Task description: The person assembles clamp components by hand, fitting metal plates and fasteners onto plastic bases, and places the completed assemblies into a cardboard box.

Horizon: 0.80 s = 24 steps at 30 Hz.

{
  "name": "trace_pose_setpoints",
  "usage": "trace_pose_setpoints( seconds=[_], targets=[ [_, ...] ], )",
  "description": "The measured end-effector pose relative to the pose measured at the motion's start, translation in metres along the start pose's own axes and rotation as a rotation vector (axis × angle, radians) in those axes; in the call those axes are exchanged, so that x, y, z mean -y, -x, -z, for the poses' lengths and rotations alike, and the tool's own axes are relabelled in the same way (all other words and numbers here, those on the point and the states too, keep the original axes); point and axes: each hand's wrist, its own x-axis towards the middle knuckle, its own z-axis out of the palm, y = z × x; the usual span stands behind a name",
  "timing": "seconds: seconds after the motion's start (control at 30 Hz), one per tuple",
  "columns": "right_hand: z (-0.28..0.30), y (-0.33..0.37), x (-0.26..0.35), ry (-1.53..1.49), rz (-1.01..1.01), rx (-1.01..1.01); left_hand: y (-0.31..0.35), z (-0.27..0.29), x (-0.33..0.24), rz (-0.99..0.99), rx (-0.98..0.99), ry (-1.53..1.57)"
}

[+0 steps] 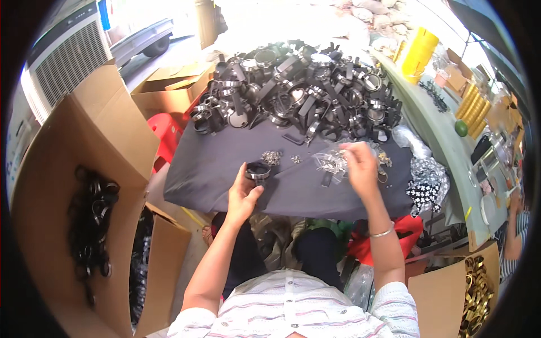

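Note:
My left hand grips a round black ring-shaped part, holding it upright above the near part of the dark cloth. Its fingers and thumb close round the side of the ring. My right hand hovers over a clear plastic bag of small silvery metal pieces. The thumb and fingertips there are pinched together; whatever they hold is too small to make out. Left of the bag lie a little heap of small metal pieces and a smaller cluster.
A large pile of black and silver round parts with handles covers the table's far side. Cardboard boxes stand at left, one holding black rings. A box of gold-coloured rings is at lower right. Along the right runs a green bench.

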Motion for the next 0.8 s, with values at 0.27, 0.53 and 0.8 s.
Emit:
trace_pose_setpoints(
  seconds=[0.27,0.53,0.8],
  targets=[
    [-0.149,0.015,0.020,0.184,0.401,0.246,0.000,0.007,0.007,-0.007,0.003,0.023],
    [-0.156,0.026,0.016,0.337,0.457,0.385,-0.002,0.011,0.012,-0.008,0.035,-0.016],
    [-0.156,0.025,0.018,0.353,0.469,0.362,-0.002,0.009,0.011,0.016,0.022,0.013]
  ],
)
